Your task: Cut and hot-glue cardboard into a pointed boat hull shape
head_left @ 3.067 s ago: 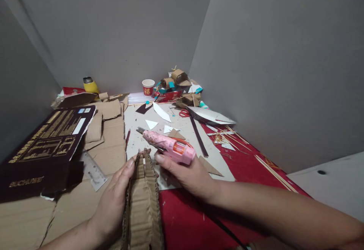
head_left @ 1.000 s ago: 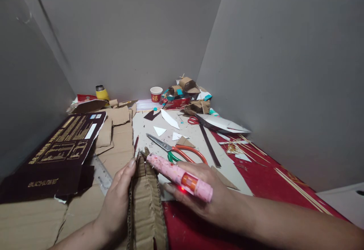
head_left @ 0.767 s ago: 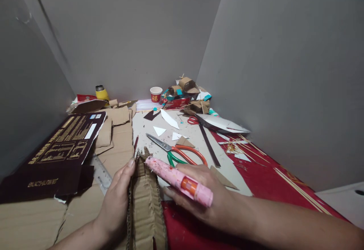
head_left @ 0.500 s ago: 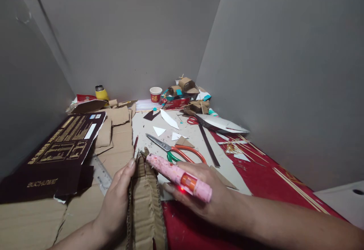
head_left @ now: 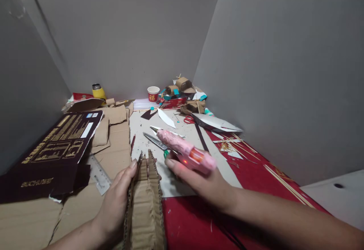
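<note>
A pink glue gun with an orange inset and a red light is gripped in my right hand; its nozzle points up and left over the grey board. My left hand holds a long folded piece of corrugated cardboard by its left side, thumb near the top end. The piece has raised side walls and a ribbed inner face. Between the glue gun and the cardboard is a visible gap. Scissors lie on the board behind the glue gun, their handles mostly hidden by it and my right hand.
A dark printed box panel, flat cardboard and a clear ruler lie left. At the back stand a paper cup and a yellow bottle. Thin sticks lie right on red cloth. Grey walls enclose the table.
My right hand has lifted the glue gun up and away from the cardboard's top end, which is now uncovered. My left hand still holds the cardboard. The view has shifted slightly.
</note>
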A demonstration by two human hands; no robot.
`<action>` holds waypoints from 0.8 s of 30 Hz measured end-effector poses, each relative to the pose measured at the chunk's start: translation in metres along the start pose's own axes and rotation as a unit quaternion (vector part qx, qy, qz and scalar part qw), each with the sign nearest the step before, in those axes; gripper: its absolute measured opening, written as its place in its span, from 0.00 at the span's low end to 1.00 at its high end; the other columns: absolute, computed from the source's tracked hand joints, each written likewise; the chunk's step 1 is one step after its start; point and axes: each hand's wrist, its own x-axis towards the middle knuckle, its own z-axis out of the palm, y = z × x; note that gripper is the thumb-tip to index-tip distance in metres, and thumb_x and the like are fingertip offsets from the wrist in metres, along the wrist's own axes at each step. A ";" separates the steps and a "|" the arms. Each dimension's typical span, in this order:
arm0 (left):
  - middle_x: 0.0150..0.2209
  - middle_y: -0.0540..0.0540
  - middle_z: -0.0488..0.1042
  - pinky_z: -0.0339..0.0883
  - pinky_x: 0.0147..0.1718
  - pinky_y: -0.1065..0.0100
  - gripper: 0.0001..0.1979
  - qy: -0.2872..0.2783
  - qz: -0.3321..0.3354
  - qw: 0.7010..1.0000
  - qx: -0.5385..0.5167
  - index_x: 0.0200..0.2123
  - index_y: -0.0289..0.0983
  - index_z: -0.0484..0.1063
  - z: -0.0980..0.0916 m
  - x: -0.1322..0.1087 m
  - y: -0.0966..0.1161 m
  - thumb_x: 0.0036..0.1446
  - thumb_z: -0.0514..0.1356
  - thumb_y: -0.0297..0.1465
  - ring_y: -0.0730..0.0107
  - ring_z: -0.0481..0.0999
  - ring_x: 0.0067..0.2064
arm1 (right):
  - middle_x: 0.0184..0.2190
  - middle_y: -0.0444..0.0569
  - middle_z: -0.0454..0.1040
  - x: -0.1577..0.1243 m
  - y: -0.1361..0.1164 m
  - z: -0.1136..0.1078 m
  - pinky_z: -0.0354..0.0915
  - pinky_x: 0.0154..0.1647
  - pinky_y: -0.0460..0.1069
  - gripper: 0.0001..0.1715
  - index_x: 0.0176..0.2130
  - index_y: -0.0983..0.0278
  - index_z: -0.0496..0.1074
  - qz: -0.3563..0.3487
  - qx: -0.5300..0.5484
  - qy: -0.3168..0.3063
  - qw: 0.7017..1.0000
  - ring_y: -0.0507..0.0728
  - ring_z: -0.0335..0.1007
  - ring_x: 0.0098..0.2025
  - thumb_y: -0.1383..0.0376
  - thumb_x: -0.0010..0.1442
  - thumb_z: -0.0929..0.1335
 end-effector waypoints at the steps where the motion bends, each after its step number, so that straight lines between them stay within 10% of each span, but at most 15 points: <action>1: 0.50 0.43 0.78 0.56 0.62 0.52 0.22 -0.016 -0.016 1.000 -0.001 0.42 0.39 0.80 0.001 -0.002 -0.001 0.54 0.55 0.45 0.53 0.72 0.57 | 0.50 0.54 0.76 0.002 0.000 0.002 0.70 0.51 0.54 0.28 0.59 0.64 0.67 0.055 0.035 0.002 0.998 0.60 0.73 0.50 0.65 0.60 0.68; 4: 0.54 0.43 0.76 0.53 0.63 0.55 0.26 -0.056 -0.061 0.997 -0.007 0.44 0.38 0.79 0.003 -0.006 0.001 0.53 0.55 0.49 0.54 0.67 0.61 | 0.46 0.52 0.77 0.006 0.002 0.008 0.71 0.46 0.54 0.32 0.60 0.63 0.67 0.152 0.107 -0.022 0.982 0.59 0.74 0.45 0.64 0.56 0.71; 9: 0.54 0.44 0.76 0.56 0.63 0.56 0.29 -0.087 -0.070 0.994 0.004 0.46 0.38 0.78 0.006 -0.009 0.004 0.50 0.56 0.51 0.55 0.67 0.61 | 0.57 0.51 0.71 0.007 0.007 0.014 0.64 0.57 0.57 0.31 0.57 0.60 0.70 0.124 0.181 -0.048 0.974 0.63 0.64 0.60 0.64 0.54 0.73; 24: 0.52 0.46 0.77 0.63 0.58 0.59 0.28 -0.119 -0.038 0.989 0.085 0.46 0.39 0.79 0.006 -0.006 0.006 0.53 0.53 0.50 0.56 0.72 0.58 | 0.53 0.49 0.74 0.008 0.009 0.016 0.67 0.52 0.56 0.26 0.52 0.62 0.74 0.121 0.139 -0.050 0.982 0.63 0.68 0.55 0.69 0.52 0.69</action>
